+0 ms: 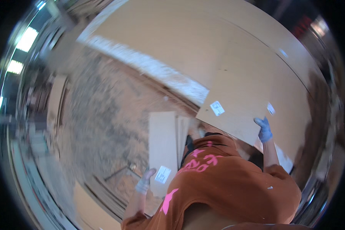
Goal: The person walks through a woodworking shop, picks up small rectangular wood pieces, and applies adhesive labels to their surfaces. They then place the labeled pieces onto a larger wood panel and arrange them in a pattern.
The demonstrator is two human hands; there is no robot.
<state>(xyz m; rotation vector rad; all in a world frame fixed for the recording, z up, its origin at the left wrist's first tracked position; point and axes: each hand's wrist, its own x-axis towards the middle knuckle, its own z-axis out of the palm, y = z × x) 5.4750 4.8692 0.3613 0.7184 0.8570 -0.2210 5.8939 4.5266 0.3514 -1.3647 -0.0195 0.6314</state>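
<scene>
My left hand, in a pale grey work glove, grips the left edge of a narrow tan board. Its thumb lies on the face beside a white label; the fingers are hidden behind the board. At the near edge of a large brown board, my right hand, also gloved, has its thumb on top, and its other fingers are hidden below. Two white labels are stuck on this large board. Just right of the narrow board, more narrow strips stand close against it.
Large brown sheets spread beyond the right-hand board, with a whitish strip along their edge. Dusty floor lies to the left. Long boards are stacked at far left, and others lie at lower left.
</scene>
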